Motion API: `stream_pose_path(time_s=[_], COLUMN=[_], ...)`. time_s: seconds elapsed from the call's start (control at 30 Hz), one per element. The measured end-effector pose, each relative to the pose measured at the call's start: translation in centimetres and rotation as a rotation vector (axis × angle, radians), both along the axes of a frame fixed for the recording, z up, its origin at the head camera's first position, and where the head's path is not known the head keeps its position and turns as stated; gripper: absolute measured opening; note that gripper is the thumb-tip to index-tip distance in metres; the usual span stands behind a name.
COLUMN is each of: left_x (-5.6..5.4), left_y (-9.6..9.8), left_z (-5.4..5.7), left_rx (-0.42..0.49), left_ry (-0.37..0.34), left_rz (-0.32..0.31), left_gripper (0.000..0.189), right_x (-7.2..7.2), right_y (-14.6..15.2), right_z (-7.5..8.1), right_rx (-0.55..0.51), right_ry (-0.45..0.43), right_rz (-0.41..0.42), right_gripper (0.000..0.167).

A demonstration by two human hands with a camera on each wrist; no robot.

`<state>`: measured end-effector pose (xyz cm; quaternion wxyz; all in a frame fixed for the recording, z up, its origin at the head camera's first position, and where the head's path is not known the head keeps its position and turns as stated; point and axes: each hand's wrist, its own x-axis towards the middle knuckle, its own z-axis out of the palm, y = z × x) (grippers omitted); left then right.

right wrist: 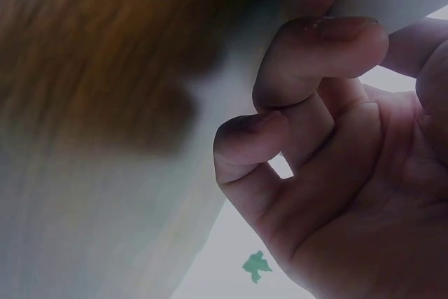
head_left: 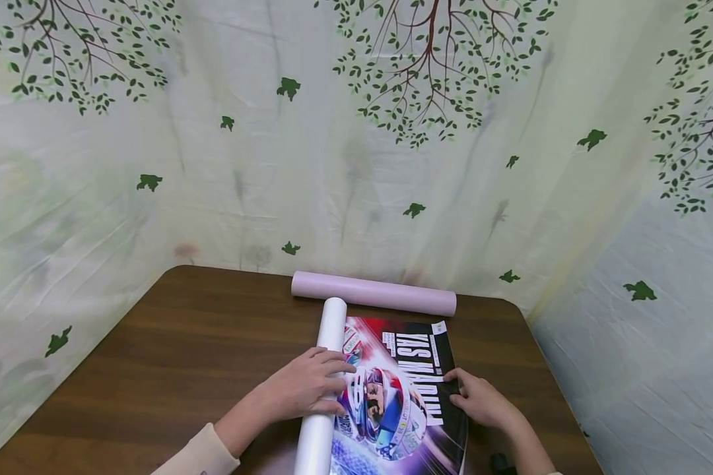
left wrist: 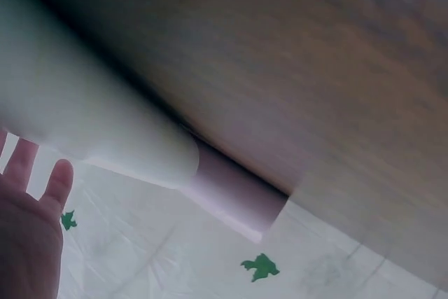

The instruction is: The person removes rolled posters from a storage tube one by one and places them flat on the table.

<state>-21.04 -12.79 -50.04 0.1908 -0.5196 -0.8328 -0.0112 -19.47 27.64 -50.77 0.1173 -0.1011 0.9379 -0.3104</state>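
A partly rolled poster (head_left: 392, 396) lies on the table, its open part printed with a racing helmet and large white letters. Along its left side runs the white rolled part (head_left: 333, 323), seen as a pale tube (left wrist: 105, 110) in the left wrist view. My left hand (head_left: 309, 386) lies across this roll, fingers extended over it onto the print. At the poster's right edge, my right hand (head_left: 481, 399) pinches the dark border between thumb and fingers. The right wrist view shows its other fingers (right wrist: 315, 54) curled.
A pink-lilac roll (head_left: 374, 292) lies crosswise near the back edge of the brown wooden table (head_left: 202, 343), just beyond the white roll's end. Behind hangs a pale curtain (head_left: 344, 178) with leaf prints. A small dark object (head_left: 500, 463) sits near the right forearm.
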Motion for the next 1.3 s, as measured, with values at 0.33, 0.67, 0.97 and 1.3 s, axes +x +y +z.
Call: stream_pose_path(time_s=[0.33, 0.67, 0.97, 1.3], left_x=[0.2, -0.3, -0.9, -0.8], left_y=[-1.1, -1.9, -2.9, -3.7], left_z=[0.3, 0.3, 0.3, 0.5], left_rx=[-0.007, 0.0, 0.038, -0.008], left_ry=[-0.103, 0.011, 0.061, -0.048], left_rz=[0.04, 0.018, -0.008, 0.051], left_gripper=[0.038, 0.032, 0.046, 0.038], right_x=[0.3, 0.1, 0.0, 0.2], right_y=[0.9, 1.2, 1.3, 2.2], right_z=[0.3, 0.3, 0.4, 0.4], right_rx=[-0.016, -0.018, 0.011, 0.001], right_ry=[0.004, -0.007, -0.004, 0.002], right_rz=[-0.002, -0.013, -0.06, -0.063], right_gripper=[0.032, 0.032, 0.031, 0.032])
